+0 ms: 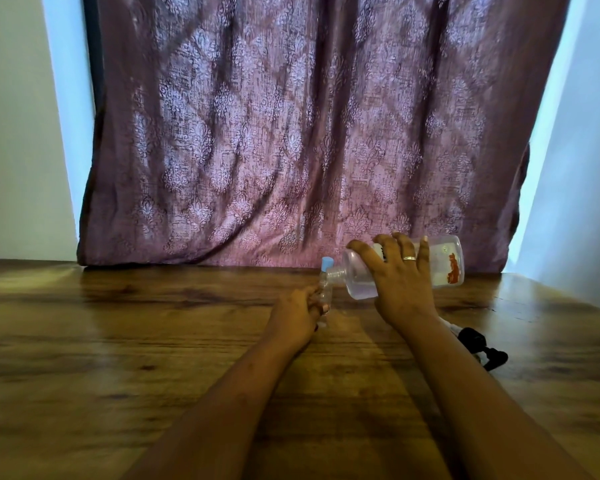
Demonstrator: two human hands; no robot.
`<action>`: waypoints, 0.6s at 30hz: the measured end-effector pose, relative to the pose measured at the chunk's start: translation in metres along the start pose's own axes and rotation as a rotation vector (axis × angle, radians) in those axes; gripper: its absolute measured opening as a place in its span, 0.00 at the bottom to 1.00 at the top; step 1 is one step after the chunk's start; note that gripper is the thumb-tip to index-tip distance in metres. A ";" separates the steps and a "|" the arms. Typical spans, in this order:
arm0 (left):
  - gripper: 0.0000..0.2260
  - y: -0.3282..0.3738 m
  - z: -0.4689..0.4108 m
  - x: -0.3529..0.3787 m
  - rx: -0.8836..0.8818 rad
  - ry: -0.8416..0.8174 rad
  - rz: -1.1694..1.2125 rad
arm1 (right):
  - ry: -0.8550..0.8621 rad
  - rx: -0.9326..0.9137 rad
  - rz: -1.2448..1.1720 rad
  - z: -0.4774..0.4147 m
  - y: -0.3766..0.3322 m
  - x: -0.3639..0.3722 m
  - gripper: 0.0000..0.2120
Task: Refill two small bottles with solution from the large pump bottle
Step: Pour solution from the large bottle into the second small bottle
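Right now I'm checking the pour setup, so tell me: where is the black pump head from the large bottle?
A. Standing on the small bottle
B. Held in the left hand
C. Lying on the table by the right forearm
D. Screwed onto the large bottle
C: the black pump head lies on the table beside the right forearm, while the large bottle, tipped in the right hand, has an open neck.

A wooden table with dark grain was seen, its far edge met by a purple patterned curtain. A black pump head with its tube was laid on the table, near its right edge.
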State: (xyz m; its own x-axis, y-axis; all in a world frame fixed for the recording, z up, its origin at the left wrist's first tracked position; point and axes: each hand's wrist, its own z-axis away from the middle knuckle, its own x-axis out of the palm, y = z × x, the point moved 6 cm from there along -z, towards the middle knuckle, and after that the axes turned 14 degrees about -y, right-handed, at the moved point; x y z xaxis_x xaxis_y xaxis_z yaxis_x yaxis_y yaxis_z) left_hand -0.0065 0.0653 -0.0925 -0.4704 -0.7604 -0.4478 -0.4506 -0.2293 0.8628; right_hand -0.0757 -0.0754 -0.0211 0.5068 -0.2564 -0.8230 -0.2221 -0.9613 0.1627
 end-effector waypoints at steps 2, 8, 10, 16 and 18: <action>0.19 -0.001 0.000 0.001 0.001 -0.009 0.041 | -0.001 0.000 0.004 0.000 0.000 0.000 0.41; 0.18 0.000 -0.001 0.001 0.015 -0.003 0.062 | -0.002 0.002 0.006 0.000 0.000 -0.001 0.41; 0.18 0.001 -0.001 0.001 0.017 -0.009 0.064 | -0.003 0.002 0.004 0.000 0.000 -0.001 0.41; 0.18 0.002 0.000 0.000 0.022 0.016 -0.016 | 0.004 -0.001 -0.002 0.000 0.000 -0.001 0.41; 0.18 0.001 0.000 0.000 0.019 0.013 -0.017 | 0.010 -0.002 0.000 0.000 0.000 -0.001 0.41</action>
State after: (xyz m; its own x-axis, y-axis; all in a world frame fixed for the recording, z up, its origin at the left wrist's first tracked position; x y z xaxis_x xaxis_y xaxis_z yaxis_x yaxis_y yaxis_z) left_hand -0.0073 0.0647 -0.0915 -0.4529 -0.7642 -0.4592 -0.4728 -0.2308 0.8504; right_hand -0.0764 -0.0753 -0.0205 0.5149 -0.2574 -0.8177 -0.2209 -0.9615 0.1636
